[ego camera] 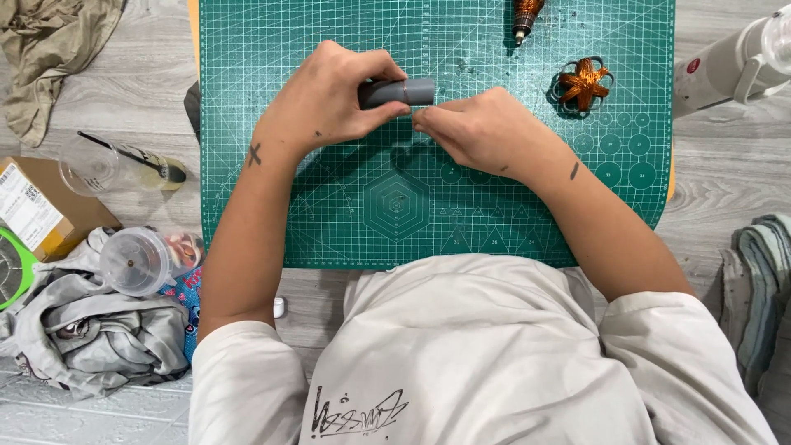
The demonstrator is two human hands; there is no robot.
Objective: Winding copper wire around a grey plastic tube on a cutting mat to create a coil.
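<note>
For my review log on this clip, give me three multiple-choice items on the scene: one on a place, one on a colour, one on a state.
1. Where does the copper-coloured wire flower lie?
A. on the green gridded cutting mat, near its far right corner
B. on the wooden floor beside the mat
C. inside a plastic cup

2. What colour is the short plastic cylinder in the hands?
A. orange
B. grey
C. white

3. How is the cylinder held?
A. it lies loose on the mat, untouched
B. the left hand grips one end while the right hand pinches at the other
C. the right hand alone lifts it high

Answers: 1 A, the flower rests on the mat, right of the hands. 2 B, its exposed end is plain grey. 3 B, left fingers wrap it and right fingertips meet its end.
</note>
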